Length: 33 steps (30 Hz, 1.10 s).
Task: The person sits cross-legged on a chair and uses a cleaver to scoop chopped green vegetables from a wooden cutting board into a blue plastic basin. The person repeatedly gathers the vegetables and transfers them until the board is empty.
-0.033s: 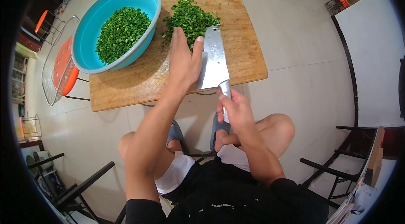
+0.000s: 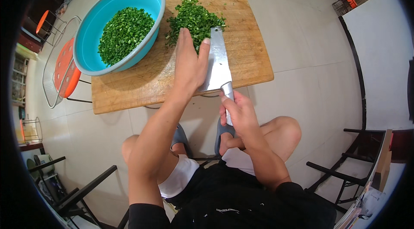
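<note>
While the right hand (image 2: 239, 110) is wrapped around the handle of a broad-bladed knife (image 2: 221, 61) in the head view, the left hand (image 2: 192, 63) has its fingers pressed together and its thumb spread, just left of the blade and at the near side of a heap of chopped greens (image 2: 194, 15) on the wooden table (image 2: 254, 58). The blade's far end meets the heap's right side; a blue basin (image 2: 87, 35) of more chopped greens stands to the left, on the same table

The left hand (image 2: 189, 66) is being held with fingers extended, thumb apart, just left of the cleaver (image 2: 220, 61); the right hand (image 2: 239, 111) is being curled around its handle (image 2: 227, 90).
</note>
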Available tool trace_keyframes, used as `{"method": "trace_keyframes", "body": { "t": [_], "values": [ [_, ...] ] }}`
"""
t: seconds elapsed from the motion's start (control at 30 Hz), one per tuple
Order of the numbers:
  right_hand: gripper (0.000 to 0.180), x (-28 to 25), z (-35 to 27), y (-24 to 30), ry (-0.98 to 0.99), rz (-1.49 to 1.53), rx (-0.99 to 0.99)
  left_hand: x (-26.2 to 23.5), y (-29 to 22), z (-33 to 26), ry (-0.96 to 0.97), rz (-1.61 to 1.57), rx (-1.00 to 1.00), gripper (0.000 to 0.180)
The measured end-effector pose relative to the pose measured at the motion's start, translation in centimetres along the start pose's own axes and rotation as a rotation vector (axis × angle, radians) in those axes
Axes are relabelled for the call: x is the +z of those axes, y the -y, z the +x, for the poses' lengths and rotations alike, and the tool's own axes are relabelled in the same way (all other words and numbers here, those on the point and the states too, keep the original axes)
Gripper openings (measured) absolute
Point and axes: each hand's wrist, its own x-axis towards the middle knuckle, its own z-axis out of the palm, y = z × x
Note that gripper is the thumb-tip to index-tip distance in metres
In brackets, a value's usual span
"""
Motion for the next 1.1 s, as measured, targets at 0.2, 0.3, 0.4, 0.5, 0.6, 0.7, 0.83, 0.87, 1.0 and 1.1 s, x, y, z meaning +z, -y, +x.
{"method": "trace_keyframes", "body": {
  "t": [0.2, 0.3, 0.4, 0.5, 0.6, 0.7, 0.83, 0.87, 1.0, 1.1],
  "values": [
    [0.021, 0.9, 0.5, -0.2, 0.033, 0.071, 0.087, 0.8, -0.4, -0.8, 0.005, -0.077, 0.036, 0.080],
    [0.023, 0.0, 0.7, -1.1, 0.113, 0.155, 0.060, 0.7, -1.0, -1.3, 0.019, -0.079, 0.032, 0.080],
    [0.025, -0.3, 0.0, -1.0, 0.143, 0.186, 0.040, 0.9, -1.5, -1.7, 0.014, -0.073, 0.077, 0.079],
    [0.026, -0.4, -1.3, 0.2, 0.128, 0.127, 0.051, 0.5, -2.7, -2.5, 0.054, -0.029, 0.083, 0.079],
    [0.027, -0.4, -2.3, 1.3, 0.114, 0.139, 0.036, 0.1, -3.9, -2.8, 0.021, -0.023, 0.115, 0.079],
    [0.027, 0.2, -3.4, 3.1, 0.112, 0.124, 0.048, -1.2, -5.3, -2.7, -0.003, -0.021, 0.146, 0.081],
    [0.026, 1.1, -4.6, 5.7, 0.176, 0.126, 0.035, -4.2, -7.7, -2.4, -0.050, -0.002, 0.191, 0.084],
    [0.026, 1.5, -4.8, 6.5, 0.184, 0.122, 0.031, -4.8, -8.1, -2.2, -0.079, 0.015, 0.212, 0.084],
    [0.025, 3.4, -4.3, 9.8, 0.259, 0.018, 0.015, -7.0, -8.1, -0.6, -0.220, 0.082, 0.234, 0.088],
    [0.019, 5.0, -2.8, 11.5, 0.321, -0.003, -0.020, -8.8, -7.6, 1.1, -0.294, 0.123, 0.199, 0.091]
  ]
}}
